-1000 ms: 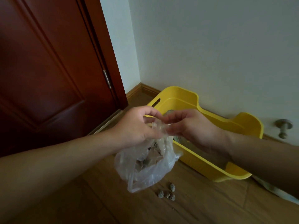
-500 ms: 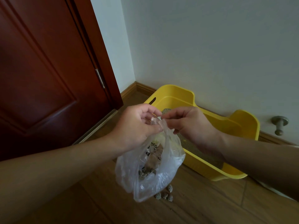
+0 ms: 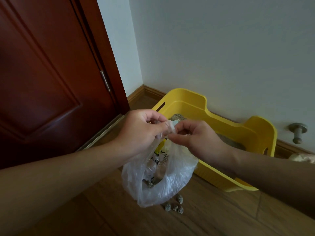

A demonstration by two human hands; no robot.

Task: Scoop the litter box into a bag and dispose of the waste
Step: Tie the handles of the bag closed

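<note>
While the bag (image 3: 170, 178) hangs above the floor (image 3: 221, 217), its top is pinched by the left hand (image 3: 141, 132) and right hand (image 3: 197, 140).

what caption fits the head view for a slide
Left hand and right hand pinch the neck of a clear plastic bag beside a yellow plastic litter box

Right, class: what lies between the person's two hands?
The gathered neck of the clear plastic bag, pinched by the left hand and the right hand; the head view shows it.
</note>
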